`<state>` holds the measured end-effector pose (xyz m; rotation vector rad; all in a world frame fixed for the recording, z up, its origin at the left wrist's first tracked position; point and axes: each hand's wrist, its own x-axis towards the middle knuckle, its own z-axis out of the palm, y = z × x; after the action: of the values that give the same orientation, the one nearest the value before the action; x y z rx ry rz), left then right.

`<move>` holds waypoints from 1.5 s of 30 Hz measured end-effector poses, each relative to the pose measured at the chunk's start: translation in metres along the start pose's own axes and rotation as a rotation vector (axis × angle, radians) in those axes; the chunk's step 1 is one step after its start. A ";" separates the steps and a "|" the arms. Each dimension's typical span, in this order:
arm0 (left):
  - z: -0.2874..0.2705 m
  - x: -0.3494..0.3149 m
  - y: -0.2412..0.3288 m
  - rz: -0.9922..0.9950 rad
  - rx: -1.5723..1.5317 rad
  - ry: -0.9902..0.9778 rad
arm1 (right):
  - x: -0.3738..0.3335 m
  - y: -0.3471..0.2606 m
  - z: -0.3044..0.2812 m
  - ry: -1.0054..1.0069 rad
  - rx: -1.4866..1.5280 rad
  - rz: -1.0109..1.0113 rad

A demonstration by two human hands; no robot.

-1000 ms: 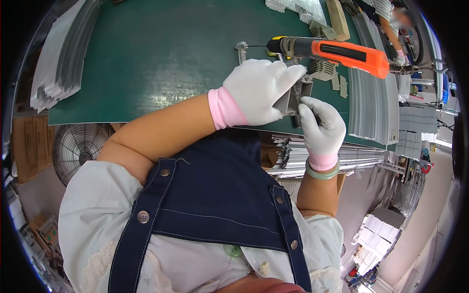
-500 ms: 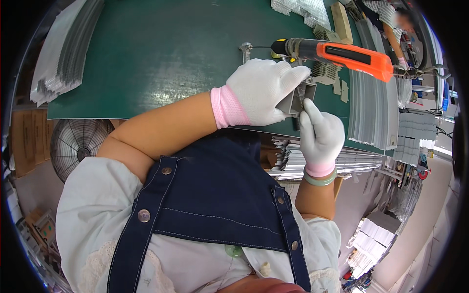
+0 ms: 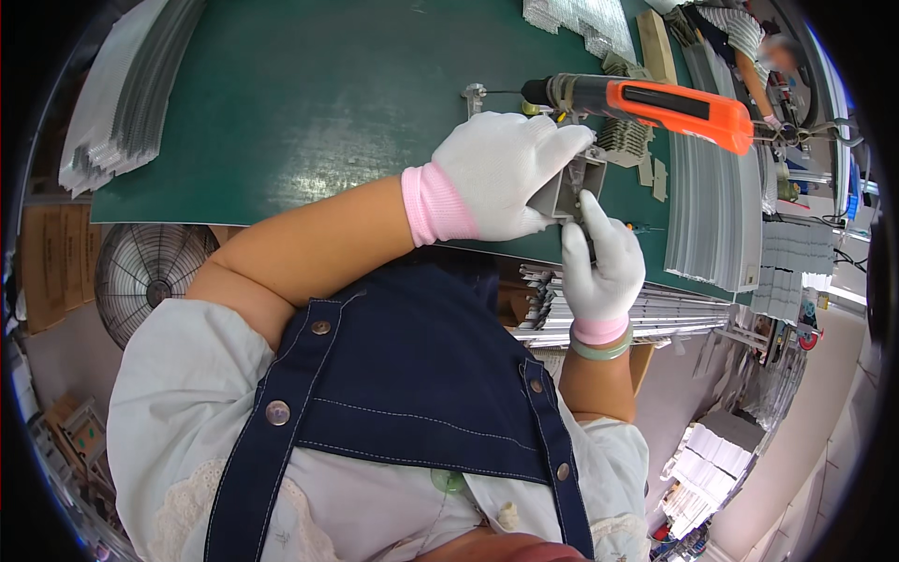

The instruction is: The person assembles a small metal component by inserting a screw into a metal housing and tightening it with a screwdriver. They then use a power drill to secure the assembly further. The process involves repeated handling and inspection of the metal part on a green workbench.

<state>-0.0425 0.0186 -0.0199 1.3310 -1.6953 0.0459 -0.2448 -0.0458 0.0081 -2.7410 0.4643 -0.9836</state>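
My left hand (image 3: 501,178), in a white glove with a pink cuff, is closed around a short grey box-shaped metal profile (image 3: 592,180) near the table's front edge. The profile's hollow end shows a pale fitting inside, partly hidden by fingers. My right hand (image 3: 607,270), gloved the same way, has its index fingertip at that opening and its thumb just below, the two apart. Just beyond the profile, an orange and black power screwdriver (image 3: 679,108) lies level, its long bit pointing left to a small metal bracket (image 3: 475,96).
Stacked thin grey plates (image 3: 626,140) and a wooden block (image 3: 655,47) sit beyond the screwdriver. Long metal strips (image 3: 716,206) lie at right, more (image 3: 131,94) at left, on the green table (image 3: 309,94). A fan (image 3: 157,281) stands below left; another person (image 3: 740,47) is far right.
My right hand has shifted slightly left, and its thumb and index finger have spread apart. A small tool on the table behind that hand has come into sight. My left hand keeps its hold.
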 end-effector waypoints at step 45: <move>-0.030 -0.008 0.108 0.084 -0.722 -0.511 | -0.003 -0.057 -0.073 0.444 0.670 0.777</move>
<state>-0.1073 0.0846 0.0442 0.7491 -1.9113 -0.8427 -0.2813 0.0033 0.0780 -1.5376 0.9547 -1.2048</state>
